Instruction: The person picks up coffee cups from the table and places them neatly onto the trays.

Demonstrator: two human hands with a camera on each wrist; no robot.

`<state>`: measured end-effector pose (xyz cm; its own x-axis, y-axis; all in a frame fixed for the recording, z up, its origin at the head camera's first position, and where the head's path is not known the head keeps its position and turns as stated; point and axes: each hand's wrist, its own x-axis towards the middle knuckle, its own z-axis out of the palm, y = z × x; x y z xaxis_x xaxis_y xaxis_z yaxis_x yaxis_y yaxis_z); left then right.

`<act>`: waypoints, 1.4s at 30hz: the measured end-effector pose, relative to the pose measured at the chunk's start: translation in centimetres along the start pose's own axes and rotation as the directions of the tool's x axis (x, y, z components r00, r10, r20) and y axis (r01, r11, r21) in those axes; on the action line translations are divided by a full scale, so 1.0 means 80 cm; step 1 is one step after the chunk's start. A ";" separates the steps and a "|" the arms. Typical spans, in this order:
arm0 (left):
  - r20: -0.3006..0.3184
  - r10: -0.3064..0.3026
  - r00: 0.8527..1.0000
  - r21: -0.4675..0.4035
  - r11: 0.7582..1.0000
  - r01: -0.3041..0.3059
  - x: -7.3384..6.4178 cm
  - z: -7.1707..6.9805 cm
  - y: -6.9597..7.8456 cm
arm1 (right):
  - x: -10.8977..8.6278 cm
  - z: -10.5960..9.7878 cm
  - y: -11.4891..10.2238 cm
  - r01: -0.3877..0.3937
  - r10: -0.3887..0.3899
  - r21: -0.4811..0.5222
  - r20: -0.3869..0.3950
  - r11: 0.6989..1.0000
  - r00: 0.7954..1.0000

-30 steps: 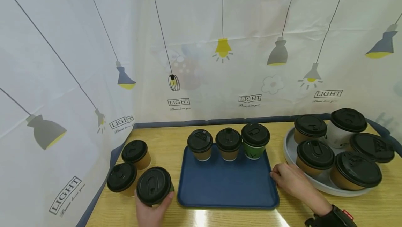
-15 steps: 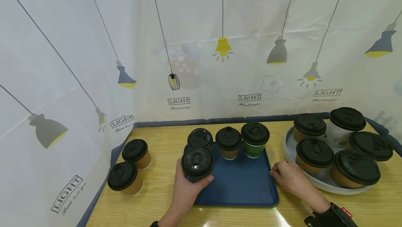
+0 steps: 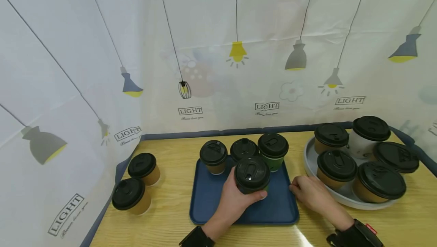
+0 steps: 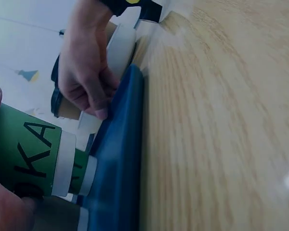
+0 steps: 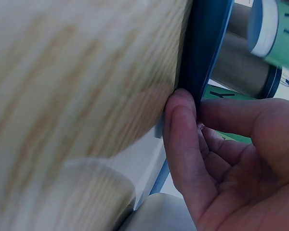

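My left hand grips a green paper cup with a black lid over the middle of the blue tray. In the left wrist view the white base of this green cup appears raised off the tray. Along the tray's back edge stand a brown cup, a second lidded cup mostly hidden by the held one, and another green cup. My right hand pinches the tray's right rim between thumb and fingers, as the right wrist view shows at the tray edge.
Two brown lidded cups, one behind and one in front, stand on the wooden table at left. A round grey tray with several lidded cups sits at right. Behind hangs a lamp-printed curtain.
My left hand has carried the green cup from the table's left side rightward over the tray. The right hand keeps its hold on the rim. The head view has shifted slightly.
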<state>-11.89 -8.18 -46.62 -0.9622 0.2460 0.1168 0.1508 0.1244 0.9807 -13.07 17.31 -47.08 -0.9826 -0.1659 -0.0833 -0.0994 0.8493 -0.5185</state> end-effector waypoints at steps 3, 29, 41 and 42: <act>0.011 -0.022 1.000 0.049 0.999 0.022 0.004 0.014 -0.005 | -0.001 0.003 -0.002 0.006 -0.006 0.005 0.002 1.000 1.000; 0.051 -0.100 0.994 0.164 0.982 0.090 -0.002 0.059 -0.034 | -0.022 0.018 -0.001 -0.028 0.027 0.022 0.044 0.999 0.999; 0.201 -0.160 0.966 0.093 0.985 0.144 -0.006 0.025 -0.020 | -0.003 -0.009 0.001 0.014 -0.014 0.009 0.046 1.000 0.999; 0.204 -0.164 0.965 0.085 0.985 0.149 -0.008 0.018 -0.017 | -0.001 -0.012 0.001 0.016 -0.016 0.012 0.047 1.000 0.999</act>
<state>-11.15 -7.12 -48.24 -0.9070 0.4135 -0.0798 0.0244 0.2409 0.9702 -13.13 17.85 -46.32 -0.9725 -0.2028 -0.1144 -0.1130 0.8407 -0.5296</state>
